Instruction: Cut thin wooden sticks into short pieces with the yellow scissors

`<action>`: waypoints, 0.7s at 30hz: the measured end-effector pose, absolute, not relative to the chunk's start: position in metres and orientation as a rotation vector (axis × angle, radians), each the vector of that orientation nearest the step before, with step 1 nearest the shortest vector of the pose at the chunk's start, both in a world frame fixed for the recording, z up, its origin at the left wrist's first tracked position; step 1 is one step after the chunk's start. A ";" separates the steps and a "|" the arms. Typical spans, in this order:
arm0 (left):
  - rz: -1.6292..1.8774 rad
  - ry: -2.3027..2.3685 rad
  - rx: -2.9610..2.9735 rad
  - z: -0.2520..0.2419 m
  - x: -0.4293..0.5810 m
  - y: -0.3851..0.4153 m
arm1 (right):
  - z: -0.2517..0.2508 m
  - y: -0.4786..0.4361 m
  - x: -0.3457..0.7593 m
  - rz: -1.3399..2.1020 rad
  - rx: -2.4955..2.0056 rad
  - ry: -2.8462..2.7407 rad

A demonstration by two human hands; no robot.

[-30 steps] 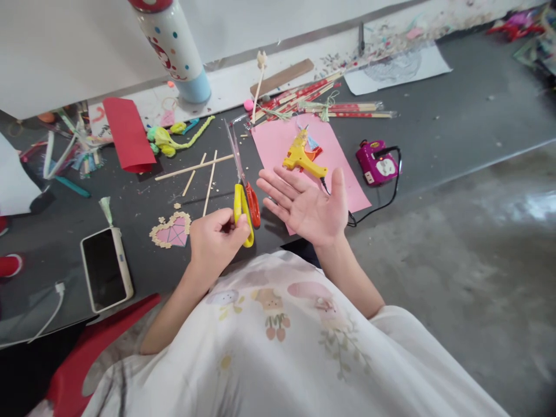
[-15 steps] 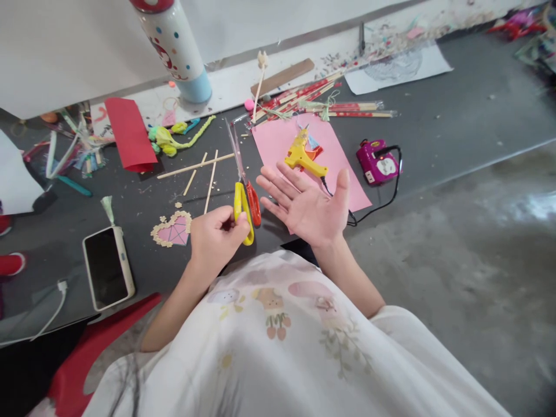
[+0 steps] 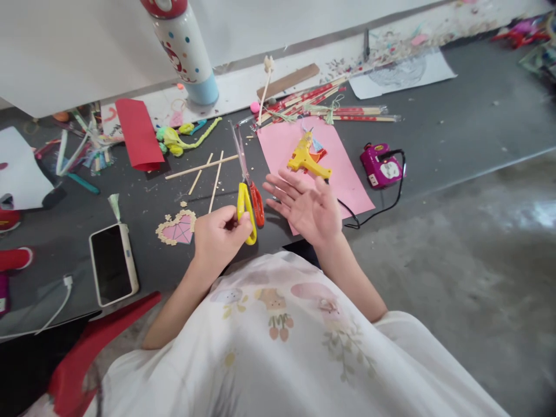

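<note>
My left hand (image 3: 220,233) is closed, its thumb bent against the curled fingers. Whatever it may hold is hidden. The thumb overlaps the yellow handle of the scissors (image 3: 244,168), which have one yellow and one red handle; I cannot tell whether it touches them. Palm up, my right hand (image 3: 308,208) is open with nothing on it, near the pink paper (image 3: 347,174). On that paper lies a yellow glue gun (image 3: 306,156). Left of my left hand is a pink heart edged with small pale pieces (image 3: 177,229). Thin wooden sticks (image 3: 200,168) lie beyond.
A phone (image 3: 113,263) lies at left, near a white cable (image 3: 63,298). At the back stand a dotted bottle (image 3: 186,58) and, beside it, a red folded paper (image 3: 139,136). Red-wrapped sticks (image 3: 360,113) lie behind the glue gun. A purple box (image 3: 380,165) with a black cord is at right.
My right thumb has folded inward and the right fingers have curled slightly. My left hand keeps its closed shape beside the scissors. The whole view has shifted a little.
</note>
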State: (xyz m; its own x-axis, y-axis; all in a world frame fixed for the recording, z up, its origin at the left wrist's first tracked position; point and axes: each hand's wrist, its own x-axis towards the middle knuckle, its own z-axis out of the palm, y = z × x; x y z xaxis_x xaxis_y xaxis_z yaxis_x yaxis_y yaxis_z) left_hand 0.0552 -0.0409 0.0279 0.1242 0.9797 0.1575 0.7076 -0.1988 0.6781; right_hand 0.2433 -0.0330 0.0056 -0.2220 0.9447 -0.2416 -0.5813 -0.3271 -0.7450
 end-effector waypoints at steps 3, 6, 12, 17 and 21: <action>0.803 1.633 1.973 0.028 0.055 -0.041 | -0.011 -0.031 0.236 1.700 -1.069 -0.650; 0.761 1.655 1.973 0.028 0.057 -0.042 | -0.016 -0.029 0.221 1.751 -1.224 -0.716; 0.689 1.625 2.058 0.027 0.061 -0.048 | -0.018 -0.023 0.200 1.818 -1.062 -0.938; 0.646 1.602 2.264 0.030 0.061 -0.049 | -0.033 -0.020 0.194 1.735 -1.173 -1.014; 0.973 1.556 2.508 0.040 0.062 -0.047 | -0.031 -0.021 0.190 1.776 -1.170 -1.042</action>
